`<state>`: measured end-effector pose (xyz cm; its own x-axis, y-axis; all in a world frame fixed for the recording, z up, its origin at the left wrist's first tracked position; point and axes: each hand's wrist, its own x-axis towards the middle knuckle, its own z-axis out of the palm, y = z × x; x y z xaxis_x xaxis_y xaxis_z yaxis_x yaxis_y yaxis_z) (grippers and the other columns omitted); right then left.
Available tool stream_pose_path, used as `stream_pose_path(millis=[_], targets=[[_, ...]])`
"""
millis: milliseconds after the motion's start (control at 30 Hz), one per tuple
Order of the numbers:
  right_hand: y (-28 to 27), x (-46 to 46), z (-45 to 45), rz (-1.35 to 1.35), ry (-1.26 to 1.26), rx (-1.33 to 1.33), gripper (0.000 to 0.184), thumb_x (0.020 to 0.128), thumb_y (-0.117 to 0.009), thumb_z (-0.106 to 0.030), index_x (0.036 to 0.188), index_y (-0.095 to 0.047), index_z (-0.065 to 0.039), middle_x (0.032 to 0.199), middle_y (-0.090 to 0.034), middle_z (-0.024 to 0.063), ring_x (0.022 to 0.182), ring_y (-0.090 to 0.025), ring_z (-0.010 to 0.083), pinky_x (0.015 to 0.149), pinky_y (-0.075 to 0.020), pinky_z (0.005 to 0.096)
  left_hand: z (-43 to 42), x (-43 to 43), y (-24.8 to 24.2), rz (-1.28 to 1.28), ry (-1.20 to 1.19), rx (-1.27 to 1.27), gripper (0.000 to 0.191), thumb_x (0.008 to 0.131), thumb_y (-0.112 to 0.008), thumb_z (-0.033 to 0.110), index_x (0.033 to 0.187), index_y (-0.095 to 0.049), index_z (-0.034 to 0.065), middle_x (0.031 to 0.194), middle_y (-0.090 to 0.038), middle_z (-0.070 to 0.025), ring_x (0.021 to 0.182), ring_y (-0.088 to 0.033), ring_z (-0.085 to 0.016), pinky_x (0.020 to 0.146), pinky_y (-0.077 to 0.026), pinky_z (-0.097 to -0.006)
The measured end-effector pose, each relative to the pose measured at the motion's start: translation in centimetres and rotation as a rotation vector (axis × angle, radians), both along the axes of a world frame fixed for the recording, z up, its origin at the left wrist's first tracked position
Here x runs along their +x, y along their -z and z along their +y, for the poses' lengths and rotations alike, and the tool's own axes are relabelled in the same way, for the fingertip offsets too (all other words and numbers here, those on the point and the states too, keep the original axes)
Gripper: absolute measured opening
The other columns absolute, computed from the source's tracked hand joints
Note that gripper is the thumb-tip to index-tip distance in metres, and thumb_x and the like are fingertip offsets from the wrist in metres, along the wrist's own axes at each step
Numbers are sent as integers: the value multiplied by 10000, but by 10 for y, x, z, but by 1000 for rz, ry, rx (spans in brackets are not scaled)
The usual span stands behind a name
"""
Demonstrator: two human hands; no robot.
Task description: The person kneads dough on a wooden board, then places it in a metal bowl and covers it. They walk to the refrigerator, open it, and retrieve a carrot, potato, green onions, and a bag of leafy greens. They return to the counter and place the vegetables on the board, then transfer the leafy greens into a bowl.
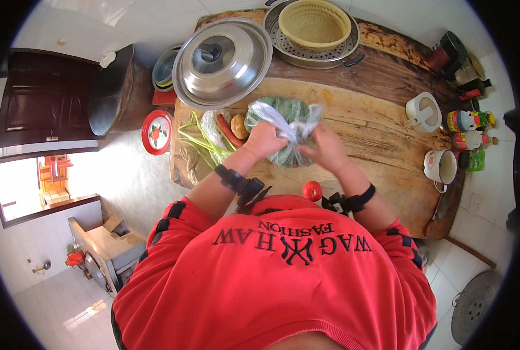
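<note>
On the wooden table lies a clear plastic bag of leafy greens (286,109), bunched at its top. My left hand (266,140) is closed on the gathered plastic at the bag's near left side. My right hand (325,146) is at the bag's right side, slightly blurred; whether its fingers pinch the plastic is unclear. Left of the bag lie a brown potato (239,127), a reddish sausage-shaped item (228,127), another clear plastic bag (214,122) and long green stalks (198,140). A red tomato (312,191) sits close to my body, below the bag.
A large steel lid (222,65) stands behind the stalks; beside it a yellow plastic basket (314,24) rests in a steel steamer (281,48). Along the table's right are a lidded white container (423,111), an enamel mug (440,166) and several bottles (465,120). A floral tray (157,132) is left.
</note>
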<state>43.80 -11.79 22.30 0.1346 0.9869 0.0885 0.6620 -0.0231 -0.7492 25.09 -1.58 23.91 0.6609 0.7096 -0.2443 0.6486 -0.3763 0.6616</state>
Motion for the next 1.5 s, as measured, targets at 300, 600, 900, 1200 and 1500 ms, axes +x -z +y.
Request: stream_pose_path(millis=[300, 600, 900, 1200, 1500], targets=[[26, 5, -15, -56, 63, 43, 302, 700, -741, -232, 871, -590, -34, 880, -591, 152, 783, -591, 312, 663, -478, 413, 15, -26, -30, -7, 253, -8, 360, 679, -748, 270, 756, -489, 33, 719, -530, -137, 682, -538, -295, 614, -425, -368], [42, 5, -23, -103, -40, 257, 99, 699, -669, -85, 758, -627, -18, 944, -632, 131, 845, -597, 310, 721, -489, 362, 21, -23, -24, -194, 61, -73, 301, 726, -735, 250, 724, -522, 37, 656, -543, -78, 603, -515, -183, 570, -422, -313], [43, 54, -84, 20, 307, 99, 351, 736, -637, -40, 1087, -630, -52, 1091, -586, 195, 1022, -565, 343, 801, -485, 377, 24, -73, -18, -160, -112, 247, 376, 748, -713, 265, 1032, -592, 50, 1120, -576, -142, 1035, -558, -247, 892, -436, -324], [22, 34, -34, -156, 6, 278, 297, 765, -631, -43, 1061, -611, -47, 1097, -594, 157, 1039, -562, 303, 901, -436, 387, 1, -13, -30, 144, 222, 441, 311, 747, -677, 265, 1019, -612, 128, 945, -619, -88, 992, -568, -253, 1006, -320, -470], [-45, 45, -55, 465, 655, 494, 161, 877, -494, -18, 965, -626, 13, 975, -633, 100, 874, -595, 198, 786, -481, 339, -2, -79, -79, -693, -415, 177, 295, 970, -465, 266, 990, -601, 5, 874, -602, -42, 803, -558, -126, 752, -453, -278]])
